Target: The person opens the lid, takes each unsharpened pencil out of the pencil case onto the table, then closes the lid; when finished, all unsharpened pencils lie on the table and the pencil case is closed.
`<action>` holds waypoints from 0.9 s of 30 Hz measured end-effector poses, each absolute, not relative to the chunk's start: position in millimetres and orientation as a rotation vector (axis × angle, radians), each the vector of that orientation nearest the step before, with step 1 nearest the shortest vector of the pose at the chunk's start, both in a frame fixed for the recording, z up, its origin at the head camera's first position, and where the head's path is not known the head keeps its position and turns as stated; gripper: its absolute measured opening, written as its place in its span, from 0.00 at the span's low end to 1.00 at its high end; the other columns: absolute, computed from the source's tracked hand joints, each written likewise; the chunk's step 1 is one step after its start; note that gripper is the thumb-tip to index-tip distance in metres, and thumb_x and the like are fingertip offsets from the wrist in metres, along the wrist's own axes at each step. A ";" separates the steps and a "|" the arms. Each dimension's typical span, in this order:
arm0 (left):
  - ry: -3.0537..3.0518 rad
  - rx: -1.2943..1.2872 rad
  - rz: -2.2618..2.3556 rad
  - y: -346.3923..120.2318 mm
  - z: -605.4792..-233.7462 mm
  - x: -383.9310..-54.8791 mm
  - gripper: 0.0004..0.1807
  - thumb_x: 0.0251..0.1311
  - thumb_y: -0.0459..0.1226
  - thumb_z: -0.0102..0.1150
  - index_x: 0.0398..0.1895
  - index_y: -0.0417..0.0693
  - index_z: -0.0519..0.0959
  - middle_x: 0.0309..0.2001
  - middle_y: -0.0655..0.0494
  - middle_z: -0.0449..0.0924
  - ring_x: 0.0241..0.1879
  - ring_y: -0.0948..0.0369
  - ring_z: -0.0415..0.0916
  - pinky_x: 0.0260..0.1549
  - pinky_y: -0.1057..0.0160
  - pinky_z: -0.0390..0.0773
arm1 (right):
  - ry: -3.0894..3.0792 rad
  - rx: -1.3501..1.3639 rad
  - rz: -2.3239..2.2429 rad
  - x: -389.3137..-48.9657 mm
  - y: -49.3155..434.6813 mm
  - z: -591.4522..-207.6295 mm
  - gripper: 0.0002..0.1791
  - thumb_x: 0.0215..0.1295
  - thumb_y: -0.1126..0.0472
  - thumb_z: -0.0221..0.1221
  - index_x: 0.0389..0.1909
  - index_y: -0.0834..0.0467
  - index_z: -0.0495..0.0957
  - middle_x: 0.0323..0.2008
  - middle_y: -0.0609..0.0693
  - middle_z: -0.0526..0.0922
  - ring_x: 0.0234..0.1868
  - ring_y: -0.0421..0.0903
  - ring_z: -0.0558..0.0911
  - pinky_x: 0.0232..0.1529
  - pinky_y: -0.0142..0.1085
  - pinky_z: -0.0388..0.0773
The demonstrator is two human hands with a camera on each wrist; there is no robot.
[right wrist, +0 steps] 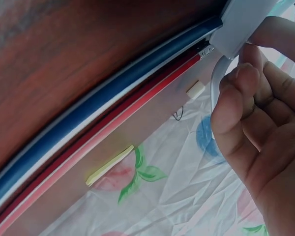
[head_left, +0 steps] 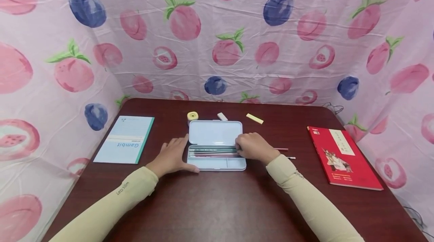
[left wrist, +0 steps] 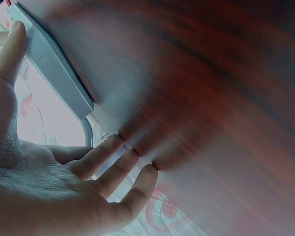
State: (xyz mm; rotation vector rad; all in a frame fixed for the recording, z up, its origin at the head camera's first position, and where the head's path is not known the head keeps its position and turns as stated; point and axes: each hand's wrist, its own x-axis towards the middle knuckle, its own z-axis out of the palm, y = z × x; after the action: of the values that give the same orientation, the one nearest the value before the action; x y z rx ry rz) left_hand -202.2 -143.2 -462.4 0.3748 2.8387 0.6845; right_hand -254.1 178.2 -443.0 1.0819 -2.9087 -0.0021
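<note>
Head view: on the tabletop [head_left: 223,208], an open pale-blue pencil case [head_left: 207,164] lies between the hands. The left hand [head_left: 172,156], fingers spread wide, frames one end — likely steadying it; the right hand [head_left: 255,147] curls its fingers opposite — any hold unclear — near pencils [head_left: 211,150] laid lengthwise, presumably to fit.

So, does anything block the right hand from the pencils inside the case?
Nothing visible does: the lid stands open behind the pencils, and the right hand is at the right end of the pencil case.
</note>
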 end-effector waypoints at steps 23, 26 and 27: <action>2.850 0.362 0.672 -141.1 -464.4 -201.8 0.78 0.41 0.70 0.80 0.87 0.42 0.49 0.84 0.43 0.60 0.81 0.43 0.59 0.75 0.33 0.60 | -2.786 1.035 0.087 -235.4 192.8 -442.7 0.05 0.59 0.64 0.74 0.29 0.56 0.85 0.23 0.45 0.80 0.21 0.38 0.71 0.27 0.36 0.76; 2.850 0.358 0.671 -141.2 -464.8 -202.1 0.78 0.41 0.70 0.80 0.87 0.42 0.49 0.84 0.43 0.60 0.81 0.43 0.58 0.75 0.33 0.60 | -2.805 1.029 0.110 -233.7 196.3 -441.9 0.04 0.59 0.64 0.73 0.31 0.58 0.87 0.24 0.46 0.81 0.22 0.38 0.71 0.28 0.35 0.76; 2.851 0.361 0.671 -141.1 -464.9 -202.1 0.78 0.41 0.70 0.80 0.87 0.42 0.49 0.84 0.43 0.60 0.80 0.42 0.59 0.75 0.33 0.60 | -2.809 1.028 0.114 -233.1 197.7 -441.6 0.04 0.59 0.64 0.73 0.32 0.58 0.88 0.25 0.46 0.82 0.22 0.38 0.71 0.28 0.35 0.76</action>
State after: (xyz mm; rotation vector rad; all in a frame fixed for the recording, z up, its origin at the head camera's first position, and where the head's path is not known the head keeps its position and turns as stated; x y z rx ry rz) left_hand -202.1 -141.1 -464.9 0.3610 2.8511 0.6713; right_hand -233.1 197.7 -441.6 1.0278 -2.8094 0.1139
